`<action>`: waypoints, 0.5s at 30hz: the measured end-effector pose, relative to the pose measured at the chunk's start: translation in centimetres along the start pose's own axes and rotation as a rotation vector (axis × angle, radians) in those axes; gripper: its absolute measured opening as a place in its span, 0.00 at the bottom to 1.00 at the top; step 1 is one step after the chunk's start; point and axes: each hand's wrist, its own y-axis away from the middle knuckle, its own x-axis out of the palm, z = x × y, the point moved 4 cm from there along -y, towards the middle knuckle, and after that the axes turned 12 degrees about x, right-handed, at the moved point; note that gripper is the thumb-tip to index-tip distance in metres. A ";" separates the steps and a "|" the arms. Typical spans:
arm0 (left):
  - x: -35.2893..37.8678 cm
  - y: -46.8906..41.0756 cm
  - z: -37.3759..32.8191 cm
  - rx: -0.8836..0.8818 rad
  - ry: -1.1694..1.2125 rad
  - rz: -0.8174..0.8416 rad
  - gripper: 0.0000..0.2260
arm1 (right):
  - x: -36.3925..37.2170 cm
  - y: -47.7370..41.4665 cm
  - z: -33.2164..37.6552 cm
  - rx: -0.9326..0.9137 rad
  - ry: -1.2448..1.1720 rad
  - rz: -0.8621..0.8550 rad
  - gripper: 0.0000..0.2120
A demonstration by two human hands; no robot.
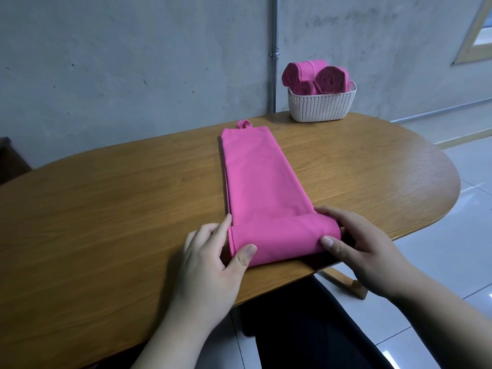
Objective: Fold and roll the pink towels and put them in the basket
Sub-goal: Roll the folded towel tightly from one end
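Lying as a long folded strip along the wooden table [106, 209] from 6 toward 12 o'clock: pink towel [261, 182], with its near end wound into a short roll [282, 235] at the table's edge. Gripping that roll at both ends, with left hand [213, 262] at 9 o'clock and right hand [367, 249] at 3 o'clock, each with fingers curling round the end and thumb pressing on the front. Standing well apart at 1 o'clock by the wall and holding three rolled pink towels [330, 79] heaped above its rim: white woven basket [322, 107].
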 end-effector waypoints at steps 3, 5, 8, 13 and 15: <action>-0.1 0.2 0.3 -0.015 0.039 -0.015 0.35 | 0.0 -0.2 0.4 0.015 0.087 -0.029 0.31; -0.1 0.2 0.6 -0.047 0.056 -0.025 0.32 | 0.1 -0.3 0.4 0.007 0.123 -0.036 0.37; 0.0 0.1 0.6 -0.075 0.053 -0.011 0.29 | -0.1 -0.4 0.7 0.013 0.120 -0.044 0.39; 0.3 -0.2 0.5 -0.039 0.046 -0.003 0.36 | -0.2 0.1 0.7 -0.010 -0.002 0.022 0.33; 0.2 -0.3 0.5 -0.010 0.003 -0.007 0.40 | -0.4 0.1 0.5 0.007 -0.019 0.006 0.27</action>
